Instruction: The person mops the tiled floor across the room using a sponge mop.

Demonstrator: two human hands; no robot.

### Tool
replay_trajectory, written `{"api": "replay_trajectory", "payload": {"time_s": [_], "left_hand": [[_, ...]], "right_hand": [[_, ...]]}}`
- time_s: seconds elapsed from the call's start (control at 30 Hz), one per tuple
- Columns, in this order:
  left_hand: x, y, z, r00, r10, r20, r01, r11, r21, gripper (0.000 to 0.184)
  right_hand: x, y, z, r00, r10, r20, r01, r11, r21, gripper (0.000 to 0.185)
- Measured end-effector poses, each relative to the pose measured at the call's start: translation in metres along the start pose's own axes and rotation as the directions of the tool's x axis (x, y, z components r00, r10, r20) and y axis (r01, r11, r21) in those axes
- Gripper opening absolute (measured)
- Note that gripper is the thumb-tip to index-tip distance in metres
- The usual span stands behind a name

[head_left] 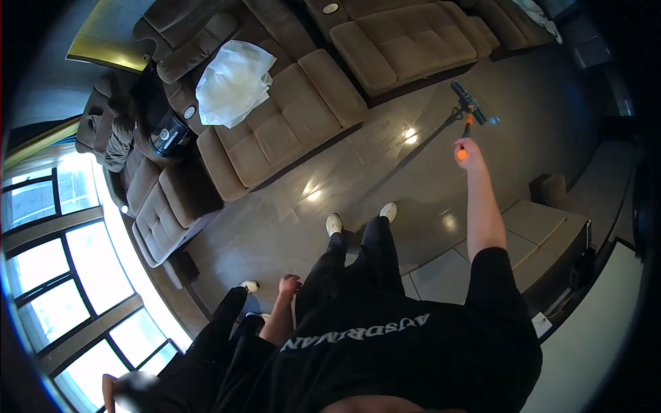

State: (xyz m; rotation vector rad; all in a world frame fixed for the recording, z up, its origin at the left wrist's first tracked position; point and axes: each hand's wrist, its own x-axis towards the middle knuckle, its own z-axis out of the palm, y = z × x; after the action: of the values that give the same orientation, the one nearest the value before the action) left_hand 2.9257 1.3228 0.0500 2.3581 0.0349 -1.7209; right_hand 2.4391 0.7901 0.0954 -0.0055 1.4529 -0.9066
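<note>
My right hand [468, 154] is stretched out at the right, wrapped round the orange end of a long-handled tool [470, 122]. The tool's wide dark head [469, 102] is angled over the grey floor, with a small bluish glow beside it. My left hand [290, 284] hangs low beside my dark trousers, its fingers loosely apart and nothing visible in them. A crumpled white sheet or bag [235, 82] lies on the brown sofa [275, 131], far from both hands.
Another person [213, 351] in dark clothes stands close at my left. More sofas [406, 45] line the far side. A black bucket-like container [171, 134] sits between seats. Tiled ledges [441, 272] and a dark block [549, 187] are at the right, windows [93, 268] at the left.
</note>
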Motion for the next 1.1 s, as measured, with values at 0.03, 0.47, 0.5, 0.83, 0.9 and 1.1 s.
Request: {"api": "replay_trajectory", "payload": {"time_s": [0.03,0.47,0.5,0.83,0.9,1.1], "left_hand": [[-0.013,-0.006,0.013,1.000,0.020,-0.015,-0.020,0.998,-0.063,0.020],[-0.040,0.046,0.133,0.932,0.363,-0.015,-0.353,0.914,0.200,0.019],[-0.039,0.048,0.136,0.920,0.392,0.014,-0.385,0.897,0.217,0.019],[-0.041,0.181,0.150,0.913,0.368,0.177,-0.406,0.866,0.292,0.016],[-0.006,0.212,0.171,0.899,0.378,0.222,-0.434,0.838,0.329,0.016],[0.011,0.255,0.188,0.805,0.369,0.465,-0.576,0.675,0.462,0.016]], "right_hand": [[0.010,-0.012,-0.006,1.000,-0.002,0.005,0.002,0.999,-0.053,0.011],[0.154,-0.030,-0.146,0.993,-0.118,-0.002,0.116,0.978,-0.173,0.009],[0.150,-0.002,-0.152,0.989,-0.146,-0.012,0.141,0.973,-0.180,0.009],[-0.011,0.147,-0.232,0.983,-0.052,-0.175,-0.017,0.929,-0.370,0.019],[-0.014,0.165,-0.247,0.984,-0.059,-0.170,-0.005,0.934,-0.356,0.021],[-0.135,0.221,-0.301,0.957,-0.030,-0.290,-0.109,0.886,-0.450,0.025]]}}
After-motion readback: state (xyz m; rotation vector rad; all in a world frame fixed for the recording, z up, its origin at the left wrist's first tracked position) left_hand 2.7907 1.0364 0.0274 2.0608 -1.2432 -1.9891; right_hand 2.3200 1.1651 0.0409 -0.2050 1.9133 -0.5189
